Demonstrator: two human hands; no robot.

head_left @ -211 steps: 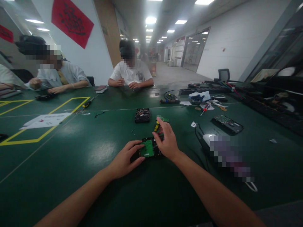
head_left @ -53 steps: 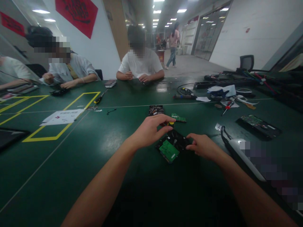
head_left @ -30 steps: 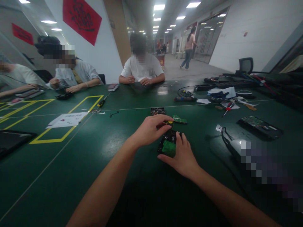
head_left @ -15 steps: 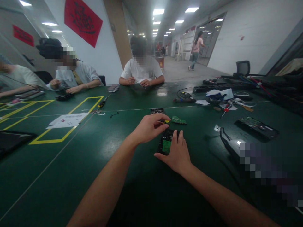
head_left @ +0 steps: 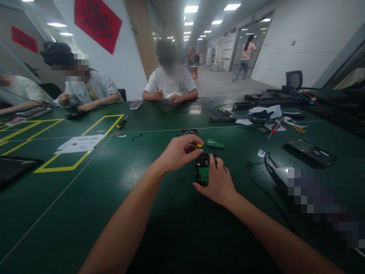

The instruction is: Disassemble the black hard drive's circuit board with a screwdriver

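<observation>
My left hand (head_left: 180, 153) pinches a screwdriver (head_left: 200, 146) by its yellow-and-black handle, seen end-on; its tip is hidden. Just below it lies a hard drive (head_left: 201, 164), black with a green circuit board on its upper face. Thumb and fingers of my right hand (head_left: 219, 177) grip this drive from its right side, covering part of it. Beyond my left hand, another dark drive-like part (head_left: 189, 132) shows partly. A loose green circuit board (head_left: 215, 144) rests to the right of the screwdriver.
At right lie another hard drive (head_left: 310, 152), a red-handled screwdriver (head_left: 273, 131) and a cabled device (head_left: 285, 176), partly blurred out. A paper sheet (head_left: 80, 144) and a yellow-black screwdriver (head_left: 123, 121) are on the left. A person (head_left: 171, 82) sits opposite; others sit at left.
The hard drive and my right hand have shifted slightly right, away from the screwdriver. My left hand has moved slightly left, still holding the screwdriver. A person in the background has walked further right.
</observation>
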